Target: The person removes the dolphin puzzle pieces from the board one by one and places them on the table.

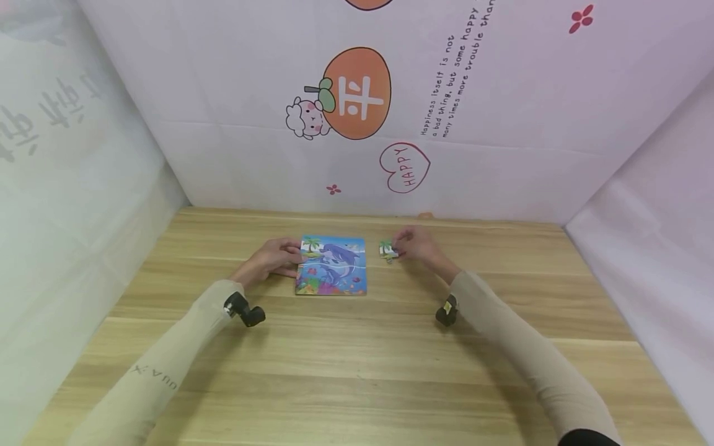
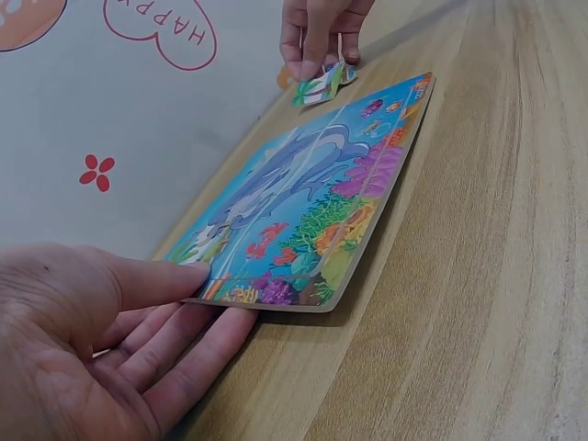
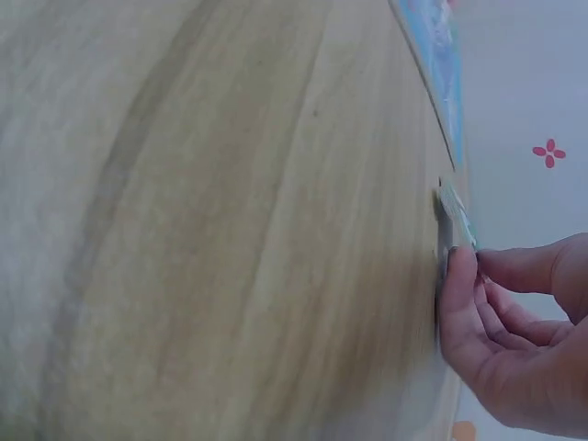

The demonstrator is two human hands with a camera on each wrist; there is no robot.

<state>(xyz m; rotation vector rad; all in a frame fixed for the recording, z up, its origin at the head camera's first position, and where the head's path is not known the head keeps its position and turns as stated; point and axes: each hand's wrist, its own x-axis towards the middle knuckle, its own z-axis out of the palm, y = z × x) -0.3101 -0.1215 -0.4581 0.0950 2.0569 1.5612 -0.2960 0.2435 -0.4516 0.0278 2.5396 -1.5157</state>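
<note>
Fingers (image 2: pixel 147 349) of left hand (image 1: pixel 271 260) lie straight and flat, tips touching the near-left edge of the puzzle board (image 1: pixel 332 265). They're pressing or steadying it, not curled round it. Right hand (image 1: pixel 415 244) pinches a loose puzzle piece (image 1: pixel 388 250) betw thumb and fingertips, lower edge at or just above the wood table (image 1: pixel 357 365); can't tell which.

Positions, head view, clock dial centred on board:
- left hand at 9, touching the edge
- piece + right hand at abt 2-3, just beside the board's right edge, not touching it
- backdrop w/ orange fruit print and HAPPY heart (image 1: pixel 404 167) at 12, well apart
- wrist cams on both sleeves at 7 and 5

Board looks mostly assembled: dolphin pic, coral along the bottom, seams visible. In the left wrist view the near corner seems to sit slightly proud of the table, shadow under it.

Risks, judgement only:
- Pinch on the piece is shallow, fingertips only. Any snag on the board rim and it likely twists or drops.
- Left hand holds one side only. A sideways push from 3 could slide or rotate the board, since the laminate looks slick.
- Pressing hard on that edge may tip the board and pop seated pieces.
- Right wrist view is blurred, so piece orientation is unclear; wrong rotation means no fit.
</note>
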